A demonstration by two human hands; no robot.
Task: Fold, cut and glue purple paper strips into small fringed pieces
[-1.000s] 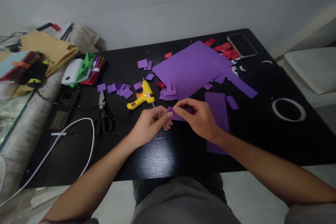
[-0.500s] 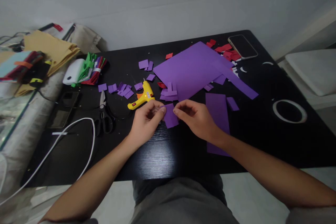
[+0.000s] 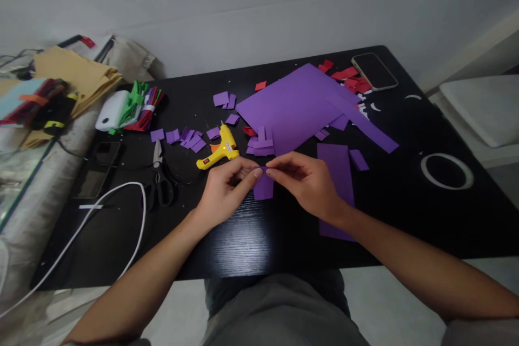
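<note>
A small purple paper piece [image 3: 263, 188] hangs between my hands above the black table. My left hand [image 3: 232, 184] pinches its upper left corner between thumb and fingers. At the upper right corner, my right hand [image 3: 300, 179] pinches it the same way. The top edge of the piece looks folded over under the fingertips, which partly cover it. Just beyond my left hand lies a yellow glue gun [image 3: 221, 148]. Several small purple paper pieces [image 3: 261, 143] sit in a pile behind my fingers, and a purple paper strip [image 3: 337, 186] lies under my right wrist.
A large purple sheet [image 3: 292, 105] covers the table's back. To the left are black-handled scissors [image 3: 161, 181], a white cable [image 3: 141, 211] and bundled coloured sticks [image 3: 140, 105]. A phone [image 3: 373, 71], red scraps [image 3: 357, 84] and a white tape ring [image 3: 446, 171] are on the right.
My right fingers have moved slightly left and now grip the purple piece's top edge, close to my left fingertips. The piece has turned straighter, and its top edge appears bent over.
</note>
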